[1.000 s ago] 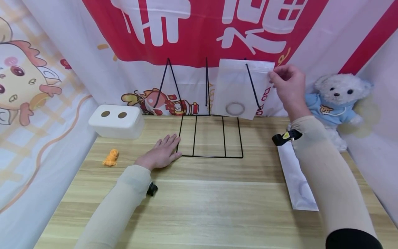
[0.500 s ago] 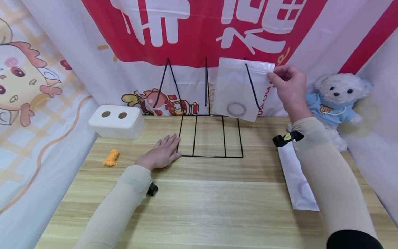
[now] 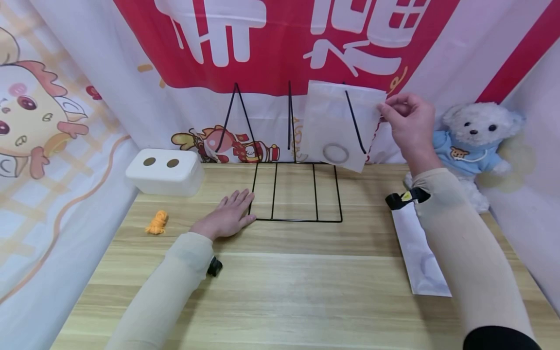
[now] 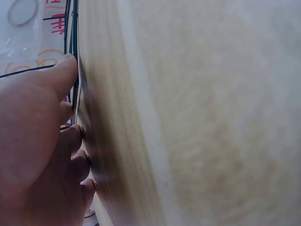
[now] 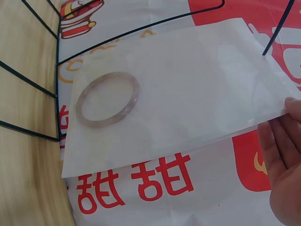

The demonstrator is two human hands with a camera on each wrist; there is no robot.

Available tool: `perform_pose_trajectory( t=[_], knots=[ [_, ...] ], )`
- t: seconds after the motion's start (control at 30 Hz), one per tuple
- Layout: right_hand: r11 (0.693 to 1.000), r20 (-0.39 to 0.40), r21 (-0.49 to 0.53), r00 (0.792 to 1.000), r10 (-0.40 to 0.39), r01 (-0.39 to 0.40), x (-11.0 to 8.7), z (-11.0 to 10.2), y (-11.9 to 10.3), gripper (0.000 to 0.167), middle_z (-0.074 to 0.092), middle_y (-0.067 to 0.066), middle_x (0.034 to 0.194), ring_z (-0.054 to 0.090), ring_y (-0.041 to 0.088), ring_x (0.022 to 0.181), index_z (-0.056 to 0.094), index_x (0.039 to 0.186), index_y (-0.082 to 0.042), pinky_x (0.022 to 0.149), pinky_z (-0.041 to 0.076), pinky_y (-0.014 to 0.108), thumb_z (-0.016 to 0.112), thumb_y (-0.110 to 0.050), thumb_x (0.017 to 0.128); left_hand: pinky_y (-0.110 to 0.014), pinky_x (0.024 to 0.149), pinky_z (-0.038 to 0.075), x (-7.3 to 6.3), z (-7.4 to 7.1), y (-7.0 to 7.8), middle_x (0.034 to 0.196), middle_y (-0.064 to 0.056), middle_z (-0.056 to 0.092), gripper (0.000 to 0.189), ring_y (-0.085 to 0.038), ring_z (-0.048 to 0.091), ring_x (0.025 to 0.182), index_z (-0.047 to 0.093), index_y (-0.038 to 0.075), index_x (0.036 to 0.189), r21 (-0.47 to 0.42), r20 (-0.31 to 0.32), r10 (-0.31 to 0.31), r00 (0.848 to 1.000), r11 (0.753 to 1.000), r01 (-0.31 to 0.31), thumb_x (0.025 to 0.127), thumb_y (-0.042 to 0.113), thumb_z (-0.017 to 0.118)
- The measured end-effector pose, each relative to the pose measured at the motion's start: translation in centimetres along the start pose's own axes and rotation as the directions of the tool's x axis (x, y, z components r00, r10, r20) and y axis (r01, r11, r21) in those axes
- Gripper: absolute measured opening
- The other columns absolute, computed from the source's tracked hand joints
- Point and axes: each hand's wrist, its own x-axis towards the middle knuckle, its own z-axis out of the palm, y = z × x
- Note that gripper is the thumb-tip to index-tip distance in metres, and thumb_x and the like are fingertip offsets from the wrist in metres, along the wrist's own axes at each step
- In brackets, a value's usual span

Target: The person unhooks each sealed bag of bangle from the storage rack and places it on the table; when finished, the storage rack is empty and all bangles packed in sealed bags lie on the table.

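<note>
My right hand (image 3: 412, 124) pinches the right edge of a translucent white zip bag (image 3: 337, 114) between thumb and fingers. A ring-shaped bangle (image 5: 108, 100) shows through the bag near its bottom. The bag hangs on the right-hand hook of a black wire display rack (image 3: 297, 220), with the hook's slanted arm in front of it. My left hand (image 3: 226, 214) lies palm down with straight fingers at the left side of the rack's base. In the left wrist view, its thumb and fingertips are at the base wire and tabletop.
A white box (image 3: 164, 172) with two round holes stands back left, with an orange yarn bundle (image 3: 157, 222) before it. At right sit a white teddy bear (image 3: 470, 146) in blue and a flat white packet (image 3: 422, 257), partly under my right forearm. A printed curtain (image 3: 271, 63) hangs behind.
My right hand has shifted slightly right. The bag's lower end has swung a little right and turned, and the bangle in it has moved with it. My left hand and the rack stay still.
</note>
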Motion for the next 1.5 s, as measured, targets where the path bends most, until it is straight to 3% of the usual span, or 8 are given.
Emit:
perform_pose_trajectory(
  t=[0.4, 0.63, 0.9, 1.2, 1.33, 1.5],
  knots=[
    [0.989, 0.017, 0.149, 1.000, -0.026, 0.023, -0.7, -0.8, 0.6, 0.036, 0.084, -0.004, 0.114, 0.080, 0.009, 0.098, 0.078, 0.121, -0.015, 0.102, 0.061, 0.024, 0.085, -0.032, 0.091, -0.067, 0.136, 0.004, 0.1, 0.2, 0.1, 0.183, -0.016, 0.003, 0.075, -0.045, 0.001, 0.169, 0.011, 0.009, 0.175, 0.006, 0.008, 0.000, 1.000, 1.000, 0.000, 0.117, 0.047, 0.040],
    [0.985, 0.004, 0.169, 0.999, -0.044, 0.042, -1.3, -1.4, 0.8, 0.037, 0.084, -0.005, 0.112, 0.080, 0.006, 0.097, 0.079, 0.121, -0.016, 0.105, 0.059, 0.027, 0.085, -0.033, 0.089, -0.067, 0.136, 0.004, 0.2, 0.1, 0.2, 0.183, -0.016, 0.004, 0.075, -0.045, 0.001, 0.169, 0.012, 0.009, 0.175, 0.015, 0.010, -0.005, 1.000, 1.000, 0.004, 0.117, 0.047, 0.040],
    [0.972, 0.010, 0.226, 0.998, -0.060, 0.056, -2.1, -1.9, 0.8, 0.038, 0.084, -0.004, 0.112, 0.080, 0.009, 0.100, 0.079, 0.121, -0.013, 0.095, 0.061, 0.019, 0.087, -0.031, 0.089, -0.066, 0.136, 0.004, 0.1, 0.3, 0.1, 0.183, -0.016, 0.004, 0.074, -0.044, 0.002, 0.169, 0.012, 0.009, 0.175, 0.004, -0.001, -0.002, 1.000, 1.000, 0.002, 0.117, 0.046, 0.042],
    [0.975, 0.049, 0.217, 0.997, -0.051, 0.040, -3.0, -2.5, 0.9, 0.048, 0.082, -0.002, 0.125, 0.079, 0.010, 0.111, 0.077, 0.131, -0.015, 0.101, 0.059, 0.020, 0.086, -0.035, 0.088, -0.066, 0.136, 0.003, 0.1, 0.2, 0.1, 0.183, -0.017, 0.004, 0.074, -0.045, 0.001, 0.169, 0.012, 0.009, 0.175, -0.007, -0.002, -0.002, 1.000, 1.000, 0.002, 0.117, 0.045, 0.042],
    [0.980, 0.075, 0.197, 0.996, -0.054, 0.038, -3.5, -2.8, 0.9, 0.049, 0.081, -0.001, 0.128, 0.079, 0.009, 0.111, 0.077, 0.135, -0.017, 0.097, 0.060, 0.018, 0.085, -0.034, 0.090, -0.067, 0.135, 0.001, 0.2, 0.3, -0.3, 0.183, -0.017, 0.003, 0.077, -0.046, -0.001, 0.169, 0.012, 0.009, 0.175, -0.044, -0.001, 0.009, 1.000, 0.999, -0.009, 0.116, 0.049, 0.041],
    [0.974, 0.079, 0.221, 0.994, -0.072, 0.053, -4.0, -3.2, 1.0, 0.045, 0.082, 0.000, 0.122, 0.080, 0.010, 0.106, 0.079, 0.131, -0.013, 0.090, 0.061, 0.015, 0.087, -0.031, 0.090, -0.069, 0.134, -0.001, 0.6, 0.7, -0.9, 0.184, -0.015, 0.002, 0.080, -0.045, -0.002, 0.169, 0.012, 0.013, 0.175, -0.066, -0.001, 0.017, 1.000, 0.998, -0.017, 0.114, 0.057, 0.039]
  ],
)
